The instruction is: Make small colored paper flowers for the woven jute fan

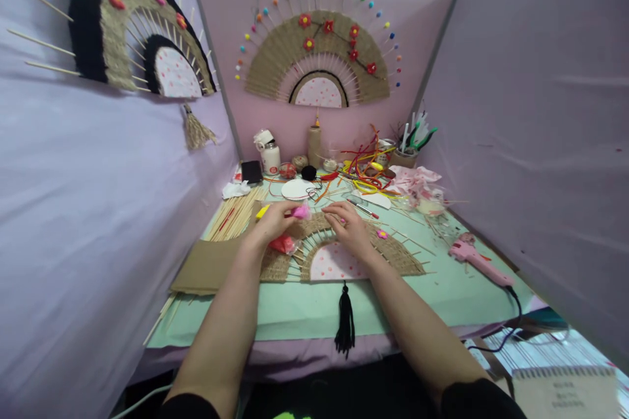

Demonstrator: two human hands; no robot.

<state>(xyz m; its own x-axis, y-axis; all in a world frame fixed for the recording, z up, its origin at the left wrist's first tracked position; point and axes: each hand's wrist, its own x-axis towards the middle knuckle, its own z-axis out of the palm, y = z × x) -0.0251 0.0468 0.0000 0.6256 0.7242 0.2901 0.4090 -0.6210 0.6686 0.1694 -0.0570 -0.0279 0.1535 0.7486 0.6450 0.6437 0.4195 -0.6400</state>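
Note:
My left hand [276,221] is closed on a small clear packet of bright pink clay [301,212], held above the far edge of a woven fan [275,266]. Close by, my right hand [348,226] hovers over the fan's top with thumb and fingers bent together; whatever is between them is too small to make out. The fan has a white spotted half-circle [334,263] at its base and a pink flower [382,234] on its right side. From its lower edge hangs a black tassel [345,321]. A packet of red clay [284,244] lies below my left hand, and something yellow [263,212] beyond it.
Brown card [204,265] and thin sticks [233,216] lie left. A pink glue gun [479,262] rests right, its cord over the edge. Behind are a white bottle [270,156], coloured pipe cleaners [366,167] and a pen [362,208]. Finished fans [322,33] hang on the walls.

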